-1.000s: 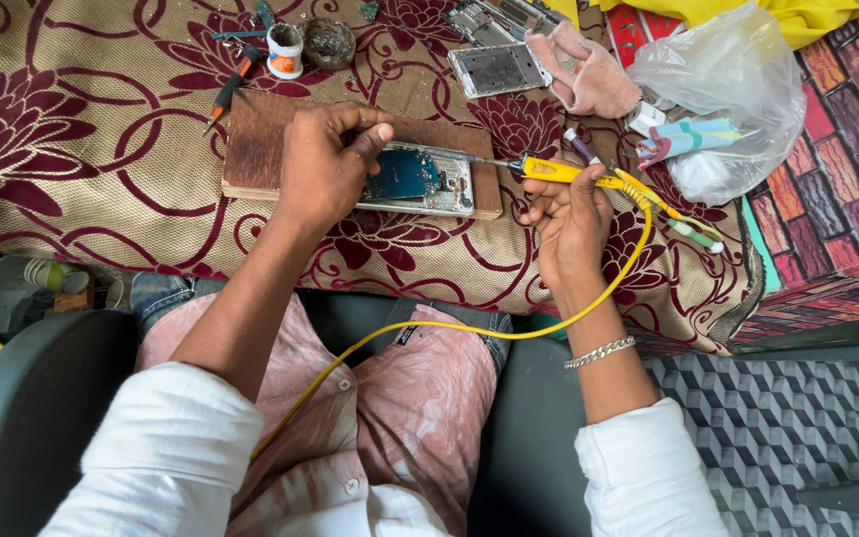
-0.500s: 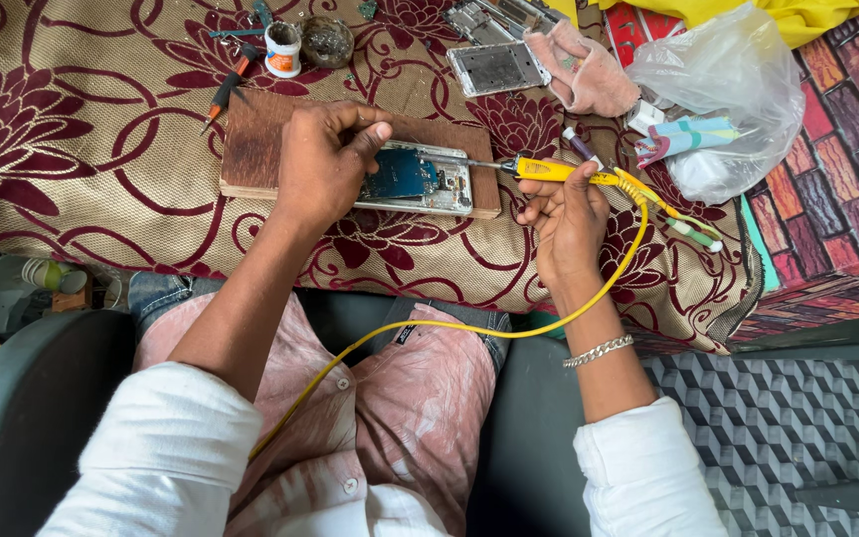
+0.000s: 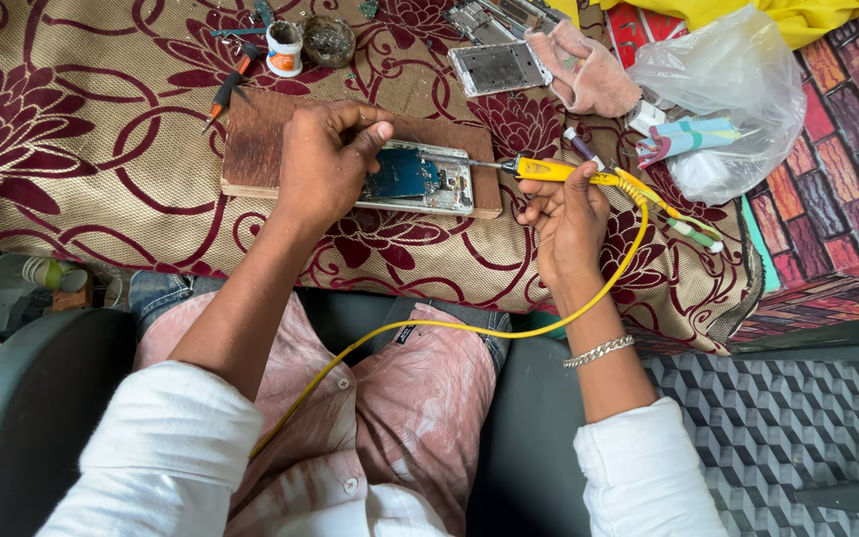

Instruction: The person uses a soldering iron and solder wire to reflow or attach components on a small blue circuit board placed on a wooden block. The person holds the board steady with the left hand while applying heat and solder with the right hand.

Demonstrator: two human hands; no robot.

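A small white jar (image 3: 284,48) with an orange band stands at the far edge of the flower-patterned cloth (image 3: 72,129), just beside a round dark tin (image 3: 328,40) and a red-handled screwdriver (image 3: 229,88). Further right lie a bare metal phone frame (image 3: 498,68) and a pink rag (image 3: 589,72). A clear plastic bag (image 3: 738,94) sits at the right edge, over a brick-patterned sheet (image 3: 852,149).

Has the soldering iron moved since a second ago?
No. The yellow soldering iron in the right hand sits as before, tip over the opened phone on the wooden board.
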